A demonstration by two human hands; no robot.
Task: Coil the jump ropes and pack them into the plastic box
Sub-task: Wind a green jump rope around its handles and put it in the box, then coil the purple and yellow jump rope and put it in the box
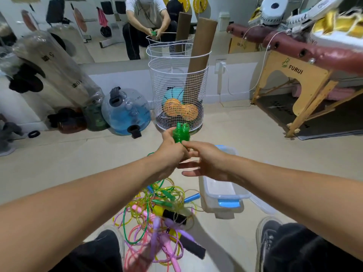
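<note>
My left hand (170, 152) grips the light, springy green rope bundle (181, 133); right hand (204, 160) pinches its lower end, holding the 2 stiff handles best.

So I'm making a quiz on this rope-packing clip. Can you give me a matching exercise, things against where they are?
Things:
1. green handles
2. plastic box
3. rope pile
4. orange ball

Places:
a. in the wire basket
b. on the floor between the shoes
c. gripped in the left hand
d. on the floor under the right hand

Pairs: 1-c, 2-d, 3-b, 4-a
</note>
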